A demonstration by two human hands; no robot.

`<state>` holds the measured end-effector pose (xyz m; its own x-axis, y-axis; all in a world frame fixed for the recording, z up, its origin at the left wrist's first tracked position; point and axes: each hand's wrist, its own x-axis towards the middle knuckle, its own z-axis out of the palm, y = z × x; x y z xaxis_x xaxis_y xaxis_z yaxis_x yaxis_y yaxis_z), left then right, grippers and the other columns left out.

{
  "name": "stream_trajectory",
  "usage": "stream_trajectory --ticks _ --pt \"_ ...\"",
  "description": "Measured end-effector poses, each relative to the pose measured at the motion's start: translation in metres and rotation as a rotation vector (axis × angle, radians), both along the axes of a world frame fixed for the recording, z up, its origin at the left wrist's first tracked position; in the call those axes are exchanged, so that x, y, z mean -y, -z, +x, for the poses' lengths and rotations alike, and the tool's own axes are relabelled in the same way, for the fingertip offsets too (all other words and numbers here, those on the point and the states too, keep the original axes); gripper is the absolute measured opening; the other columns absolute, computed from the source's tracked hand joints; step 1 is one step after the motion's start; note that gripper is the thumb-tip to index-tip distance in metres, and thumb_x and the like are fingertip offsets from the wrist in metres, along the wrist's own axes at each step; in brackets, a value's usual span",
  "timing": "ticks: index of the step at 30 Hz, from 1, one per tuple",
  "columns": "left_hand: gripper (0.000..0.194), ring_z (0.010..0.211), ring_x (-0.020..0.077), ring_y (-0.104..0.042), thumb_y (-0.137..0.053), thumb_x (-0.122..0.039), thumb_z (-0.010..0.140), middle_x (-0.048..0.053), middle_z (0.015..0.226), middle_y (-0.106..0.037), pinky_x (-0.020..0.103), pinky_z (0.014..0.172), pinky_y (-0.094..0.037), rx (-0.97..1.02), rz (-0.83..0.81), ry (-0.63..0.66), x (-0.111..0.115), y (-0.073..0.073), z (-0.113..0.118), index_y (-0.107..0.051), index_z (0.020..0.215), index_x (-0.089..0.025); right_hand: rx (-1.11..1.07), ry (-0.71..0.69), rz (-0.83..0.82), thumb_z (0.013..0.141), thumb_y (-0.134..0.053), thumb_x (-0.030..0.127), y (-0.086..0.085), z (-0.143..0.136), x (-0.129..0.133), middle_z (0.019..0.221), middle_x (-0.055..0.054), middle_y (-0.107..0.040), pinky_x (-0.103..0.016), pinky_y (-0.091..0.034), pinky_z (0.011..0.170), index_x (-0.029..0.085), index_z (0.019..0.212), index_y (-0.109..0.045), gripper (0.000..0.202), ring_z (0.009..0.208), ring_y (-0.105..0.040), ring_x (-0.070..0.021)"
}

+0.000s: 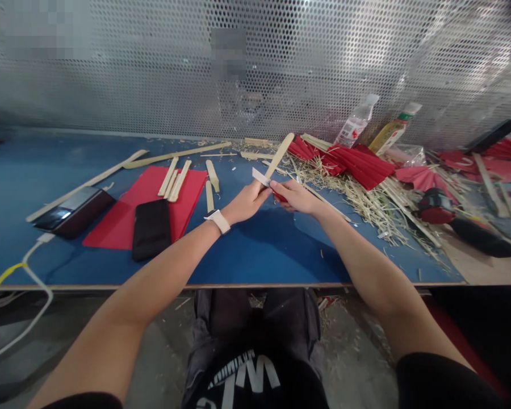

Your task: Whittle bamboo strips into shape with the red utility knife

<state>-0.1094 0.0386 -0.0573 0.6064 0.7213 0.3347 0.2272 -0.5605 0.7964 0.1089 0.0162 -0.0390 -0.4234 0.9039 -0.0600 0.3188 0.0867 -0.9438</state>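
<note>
My left hand (247, 200), with a pale watch band at the wrist, is closed around the lower end of a flat bamboo strip (280, 154). The strip slants up and to the right, its rounded end in the air. In my right hand (296, 196) is a utility knife (262, 177) with a red handle, the fingers wrapped round it. Its broad blade points up and left, across the strip just above my left hand. The two hands are close together over the blue table, and the lower end of the strip is hidden by my left fingers.
Red sheets (111, 227) bear short bamboo pieces (180, 180) and a black phone (151, 230). Longer strips (89, 183) lie at the left. Shavings (361, 199), red folded fans (361, 165) and two bottles (357, 120) crowd the right. A perforated metal panel (162, 74) stands behind.
</note>
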Motion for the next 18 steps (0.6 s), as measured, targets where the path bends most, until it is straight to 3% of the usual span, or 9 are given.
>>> stream_trajectory --ticks 3,11,18 --pt "0.018 0.082 0.0264 -0.072 -0.052 -0.042 0.117 0.005 0.081 -0.067 0.04 0.075 -0.054 0.002 0.03 0.004 -0.0012 0.0002 -0.0007 -0.054 0.115 -0.024 -0.007 -0.001 -0.009 0.102 -0.054 0.092 0.0006 0.0004 -0.0005 0.052 0.008 -0.032 -0.026 -0.025 0.04 0.026 0.069 -0.044 0.075 0.043 -0.029 -0.0081" --pt "0.019 0.07 0.0213 -0.064 -0.05 -0.041 0.118 0.003 0.08 -0.065 0.036 0.067 -0.045 -0.043 0.074 -0.018 -0.0021 0.0001 -0.0007 -0.05 0.111 -0.024 -0.001 0.025 -0.01 0.105 -0.055 0.088 0.0016 -0.0005 -0.0004 0.052 0.009 -0.031 -0.025 -0.024 0.041 0.025 0.07 -0.045 0.073 0.043 -0.027 -0.0069" --pt "0.015 0.075 0.0221 -0.068 -0.052 -0.036 0.117 0.003 0.081 -0.066 0.035 0.069 -0.047 -0.039 0.125 -0.055 -0.0016 0.0001 0.0013 -0.051 0.108 -0.024 -0.011 0.027 -0.004 0.108 -0.054 0.083 0.001 -0.0007 -0.0007 0.052 0.008 -0.033 -0.025 -0.026 0.04 0.025 0.07 -0.046 0.07 0.043 -0.028 -0.0077"
